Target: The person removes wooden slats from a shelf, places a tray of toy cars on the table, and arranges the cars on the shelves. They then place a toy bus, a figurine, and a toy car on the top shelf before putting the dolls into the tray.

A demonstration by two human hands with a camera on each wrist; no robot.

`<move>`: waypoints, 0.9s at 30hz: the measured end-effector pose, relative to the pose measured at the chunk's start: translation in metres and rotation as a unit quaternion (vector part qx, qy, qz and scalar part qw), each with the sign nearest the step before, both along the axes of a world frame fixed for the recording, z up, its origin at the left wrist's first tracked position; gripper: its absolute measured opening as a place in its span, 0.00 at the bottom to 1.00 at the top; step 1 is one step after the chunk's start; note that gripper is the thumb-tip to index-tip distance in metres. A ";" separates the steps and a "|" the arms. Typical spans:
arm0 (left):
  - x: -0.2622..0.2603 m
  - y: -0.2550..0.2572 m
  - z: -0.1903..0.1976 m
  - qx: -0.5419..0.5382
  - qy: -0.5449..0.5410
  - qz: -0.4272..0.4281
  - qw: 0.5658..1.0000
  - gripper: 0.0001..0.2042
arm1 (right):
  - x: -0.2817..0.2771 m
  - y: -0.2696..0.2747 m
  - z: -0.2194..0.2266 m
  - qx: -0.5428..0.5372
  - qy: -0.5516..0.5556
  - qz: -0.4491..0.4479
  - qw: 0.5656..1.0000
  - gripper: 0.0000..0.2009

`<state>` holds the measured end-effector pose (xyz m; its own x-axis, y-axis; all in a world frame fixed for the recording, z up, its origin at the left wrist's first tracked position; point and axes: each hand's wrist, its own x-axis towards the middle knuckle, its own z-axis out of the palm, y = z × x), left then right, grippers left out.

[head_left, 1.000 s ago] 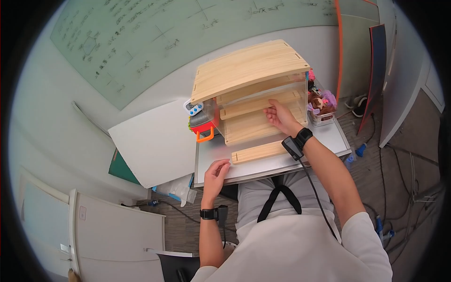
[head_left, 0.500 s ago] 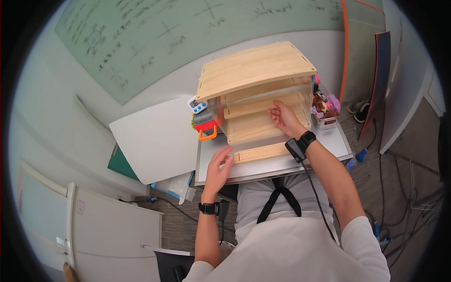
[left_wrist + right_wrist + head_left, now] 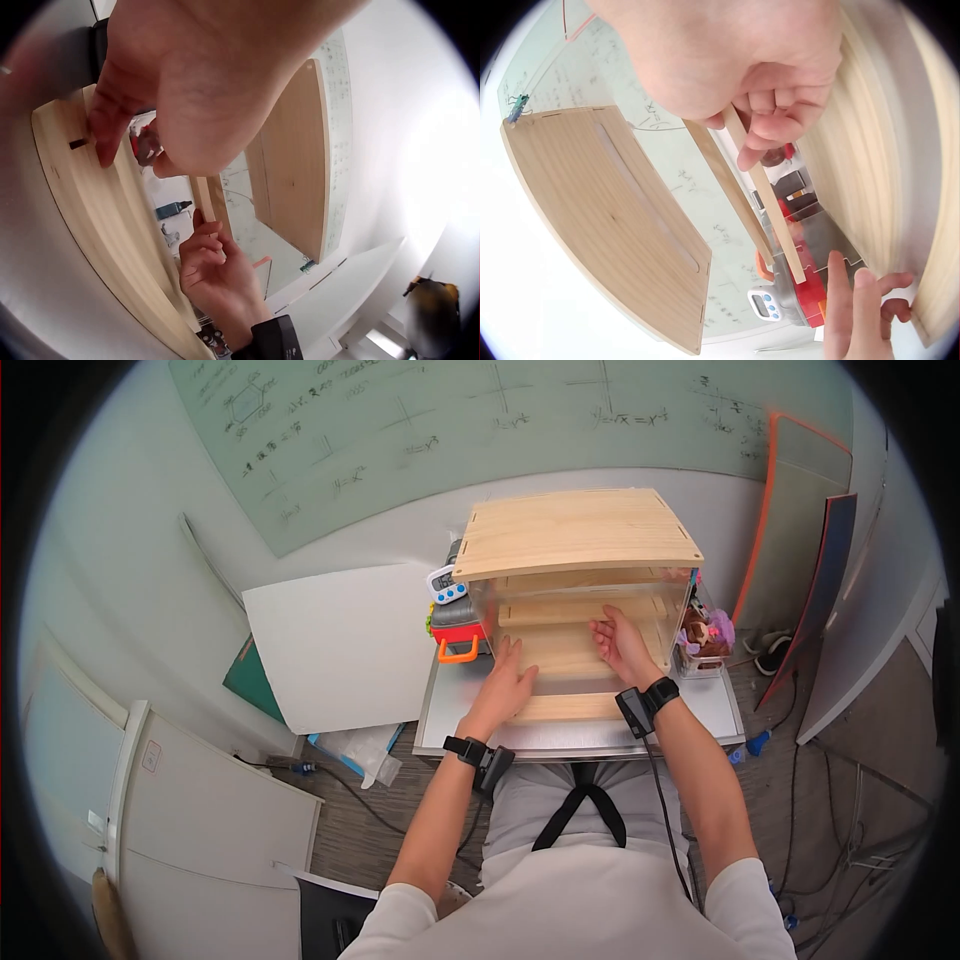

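Observation:
In the head view, a wooden shelf unit with clear side panels stands on the table, its top board facing up. My right hand reaches into its front. The right wrist view shows that hand pinching a narrow wooden shelf board between thumb and curled fingers. My left hand is at the unit's lower left, fingers extended toward the bottom shelf. In front lies a separate wooden strip, its left end hidden by the left hand. The left wrist view puts left fingertips right at slotted wood.
Left of the unit are a red and grey toy case with an orange handle and a white timer. A clear box of toys stands at its right. The table's front edge runs close to the person's lap.
My left hand has moved up and right, from beside the loose strip to over its left end. The right hand keeps its place at the middle shelf. The head view has shifted.

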<state>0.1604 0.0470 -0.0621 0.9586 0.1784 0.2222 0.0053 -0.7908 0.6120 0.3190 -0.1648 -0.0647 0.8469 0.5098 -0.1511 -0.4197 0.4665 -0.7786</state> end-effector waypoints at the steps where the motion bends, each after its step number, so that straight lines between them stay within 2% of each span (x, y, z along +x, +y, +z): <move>1: 0.004 0.002 -0.003 0.047 -0.010 -0.007 0.999 0.33 | -0.001 0.000 0.001 -0.004 -0.004 0.004 1.000 0.15; 8: 0.011 -0.001 -0.010 -0.001 -0.022 0.009 1.000 0.32 | 0.006 -0.002 -0.005 0.012 0.010 0.020 1.000 0.14; 15: 0.013 -0.007 -0.016 0.013 -0.043 0.021 0.999 0.32 | 0.009 -0.003 -0.005 0.023 0.017 0.016 0.999 0.11; 27: 0.011 -0.007 -0.014 0.010 -0.050 0.010 0.999 0.29 | 0.014 -0.009 -0.008 0.002 0.013 0.028 1.000 0.12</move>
<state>0.1716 0.0403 -0.0757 0.9276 0.1909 0.3212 -0.0401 -0.8038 0.5935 0.3326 -0.1741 -0.0731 0.8133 0.5562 -0.1709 -0.4649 0.4445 -0.7657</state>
